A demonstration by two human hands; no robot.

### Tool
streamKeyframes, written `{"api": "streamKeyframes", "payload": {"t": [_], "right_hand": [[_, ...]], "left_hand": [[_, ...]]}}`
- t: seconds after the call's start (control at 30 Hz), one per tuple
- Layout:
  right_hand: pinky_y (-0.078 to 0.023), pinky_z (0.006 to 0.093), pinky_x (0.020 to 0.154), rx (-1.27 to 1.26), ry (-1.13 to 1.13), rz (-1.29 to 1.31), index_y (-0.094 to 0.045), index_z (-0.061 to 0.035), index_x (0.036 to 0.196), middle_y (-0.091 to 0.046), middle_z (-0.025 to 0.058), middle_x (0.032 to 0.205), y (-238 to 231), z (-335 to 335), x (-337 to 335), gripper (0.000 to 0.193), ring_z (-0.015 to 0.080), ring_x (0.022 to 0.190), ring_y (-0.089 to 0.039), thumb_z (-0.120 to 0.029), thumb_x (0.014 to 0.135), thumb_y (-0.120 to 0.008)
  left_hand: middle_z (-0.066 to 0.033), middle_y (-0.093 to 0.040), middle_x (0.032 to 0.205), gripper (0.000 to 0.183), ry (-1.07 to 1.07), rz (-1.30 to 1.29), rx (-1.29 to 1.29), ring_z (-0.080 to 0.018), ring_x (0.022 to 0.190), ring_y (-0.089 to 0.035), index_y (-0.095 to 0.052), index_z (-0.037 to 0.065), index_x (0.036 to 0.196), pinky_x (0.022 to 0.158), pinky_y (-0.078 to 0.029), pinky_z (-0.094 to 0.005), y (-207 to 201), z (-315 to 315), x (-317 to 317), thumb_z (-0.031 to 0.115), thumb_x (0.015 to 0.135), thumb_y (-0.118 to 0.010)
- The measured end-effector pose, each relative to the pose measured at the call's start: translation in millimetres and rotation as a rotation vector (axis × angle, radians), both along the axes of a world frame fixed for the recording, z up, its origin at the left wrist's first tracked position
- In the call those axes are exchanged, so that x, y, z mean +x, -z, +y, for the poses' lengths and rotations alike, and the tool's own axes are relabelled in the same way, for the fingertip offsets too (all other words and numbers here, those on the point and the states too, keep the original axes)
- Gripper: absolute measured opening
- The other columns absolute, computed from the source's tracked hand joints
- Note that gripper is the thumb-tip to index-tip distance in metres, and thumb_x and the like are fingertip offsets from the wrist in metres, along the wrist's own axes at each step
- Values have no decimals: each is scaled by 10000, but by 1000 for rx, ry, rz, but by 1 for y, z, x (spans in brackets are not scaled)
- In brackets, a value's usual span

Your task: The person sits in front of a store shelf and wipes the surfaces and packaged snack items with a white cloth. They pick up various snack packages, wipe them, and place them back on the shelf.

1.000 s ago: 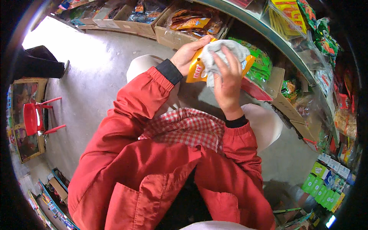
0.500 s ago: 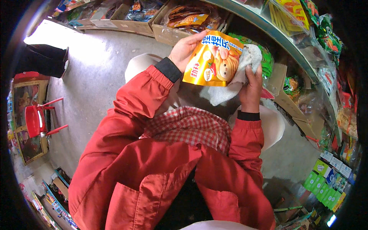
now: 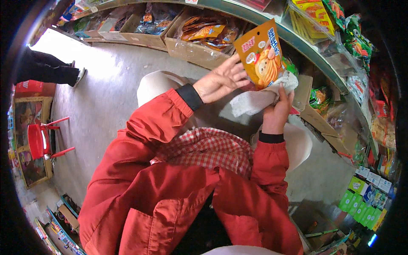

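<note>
An orange snack bag (image 3: 262,54) stands tilted up ahead of me, its printed front with a cartoon noodle figure facing me. My right hand (image 3: 277,111) grips a whitish cloth (image 3: 254,102) and, through it, the bag's lower right corner. Part of the cloth hangs out to the left, below the bag. Beside the bag's left edge is my left hand (image 3: 220,83), fingers spread and palm turned up, holding nothing. Whether a fingertip touches the bag I cannot tell.
Ahead, a cardboard box (image 3: 191,47) of similar orange bags sits under a shelf edge (image 3: 250,12). More boxes and packets line the right. A red chair (image 3: 38,138) stands left, near another person's dark-trousered leg (image 3: 46,70). Green cartons (image 3: 359,208) are stacked at lower right.
The bag has been turned round, and its lettering now runs the other way. My left hand has let go and spread its fingers. The person's leg at the left has shifted.
</note>
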State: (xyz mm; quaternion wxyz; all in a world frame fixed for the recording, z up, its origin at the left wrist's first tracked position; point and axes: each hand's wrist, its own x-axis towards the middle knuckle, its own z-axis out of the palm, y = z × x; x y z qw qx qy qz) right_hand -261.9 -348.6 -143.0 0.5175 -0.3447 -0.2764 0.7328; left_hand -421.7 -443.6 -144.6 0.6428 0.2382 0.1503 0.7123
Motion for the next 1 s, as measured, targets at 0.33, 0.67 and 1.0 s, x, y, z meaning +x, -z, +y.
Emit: {"api": "streamKeyframes", "payload": {"t": [0.33, 0.67, 1.0], "right_hand": [[-377, 337, 941, 453, 9, -459, -477, 9, 1187, -481, 113, 1186, 7, -22, -9, 454, 214, 1097, -468, -18, 765, -644], [-364, 414, 918, 1518, -131, -952, -607, -136, 1121, -497, 116, 1155, -17, -45, -24, 478, 314, 1065, -470, 36, 675, -606], [-327, 426, 932, 1287, -24, -1036, -566, -134, 1182, -484, 117, 1167, -23, -17, -12, 436, 311, 1075, -444, -37, 758, -534]], "left_hand": [[-73, -505, 1253, 442, -336, 4, -297, -192, 1123, -514, -391, 34, 1285, 968, -409, -344, -11, 12, 2, 231, 914, -527], [-68, -504, 1239, 407, -115, 73, -355, -176, 1088, -523, -434, 59, 1260, 947, -420, -321, -2, 2, 14, 331, 958, -407], [-50, -505, 1233, 458, 193, 525, -398, -142, 1093, -513, -370, 62, 1303, 946, -413, -311, 14, -7, 15, 342, 947, -436]]}}
